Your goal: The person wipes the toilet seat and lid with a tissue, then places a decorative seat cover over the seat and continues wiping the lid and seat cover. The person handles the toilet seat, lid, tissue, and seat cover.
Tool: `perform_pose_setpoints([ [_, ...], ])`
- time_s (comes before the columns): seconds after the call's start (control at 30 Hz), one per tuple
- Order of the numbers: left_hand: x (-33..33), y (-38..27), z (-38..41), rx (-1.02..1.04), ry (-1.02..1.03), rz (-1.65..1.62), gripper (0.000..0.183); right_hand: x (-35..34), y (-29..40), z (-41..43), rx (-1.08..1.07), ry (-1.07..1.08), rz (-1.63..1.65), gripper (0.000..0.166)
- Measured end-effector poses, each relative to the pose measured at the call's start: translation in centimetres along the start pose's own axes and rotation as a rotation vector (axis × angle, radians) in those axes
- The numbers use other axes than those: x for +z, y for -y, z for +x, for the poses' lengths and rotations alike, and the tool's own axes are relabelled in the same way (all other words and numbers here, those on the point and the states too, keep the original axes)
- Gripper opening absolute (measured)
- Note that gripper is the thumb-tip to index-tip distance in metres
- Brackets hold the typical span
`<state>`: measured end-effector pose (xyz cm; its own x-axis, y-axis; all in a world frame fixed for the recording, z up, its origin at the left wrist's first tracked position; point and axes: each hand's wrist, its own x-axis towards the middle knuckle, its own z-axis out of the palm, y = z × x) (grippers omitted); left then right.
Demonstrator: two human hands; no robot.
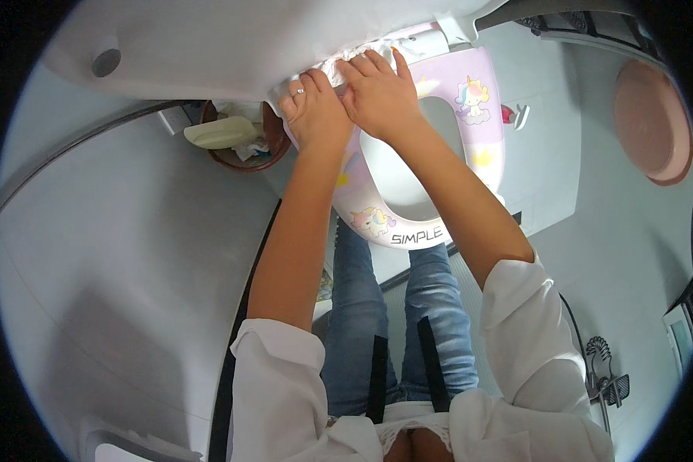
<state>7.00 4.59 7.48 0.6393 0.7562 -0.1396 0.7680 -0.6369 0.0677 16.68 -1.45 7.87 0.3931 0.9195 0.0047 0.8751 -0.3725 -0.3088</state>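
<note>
A padded toilet seat cover (485, 144) in pink and white, printed with unicorns, lies on the toilet seat around the open bowl (404, 179). Both hands are at its hinge end, by the raised white lid (208, 52). My left hand (317, 110), with a ring on one finger, rests at the left rear corner, its fingers bent over gathered white elastic fabric (326, 63). Beside it, my right hand (378, 95) has its fingers spread along the same gathered edge, thumb touching the left hand. Whether either hand grips the fabric is hidden under the fingers.
Left of the toilet stands a brown waste bin (248, 164) with crumpled paper and a pale yellow-green plastic object (222, 133) at its top. A pink basin (649, 121) is by the right wall. A shower fitting (606, 387) with a coiled hose is at the lower right.
</note>
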Motion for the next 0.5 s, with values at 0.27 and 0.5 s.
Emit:
perform_pose_setpoints([
  [0.27,-0.7,-1.2,1.6,0.004,0.154,0.209,0.045,-0.4,-0.4,1.0,0.053,0.168,0.049,0.037],
  [0.5,-1.0,-0.6,2.3,0.262,0.354,0.581,0.039,-0.2,-0.4,0.6,0.001,0.194,0.036,0.044],
])
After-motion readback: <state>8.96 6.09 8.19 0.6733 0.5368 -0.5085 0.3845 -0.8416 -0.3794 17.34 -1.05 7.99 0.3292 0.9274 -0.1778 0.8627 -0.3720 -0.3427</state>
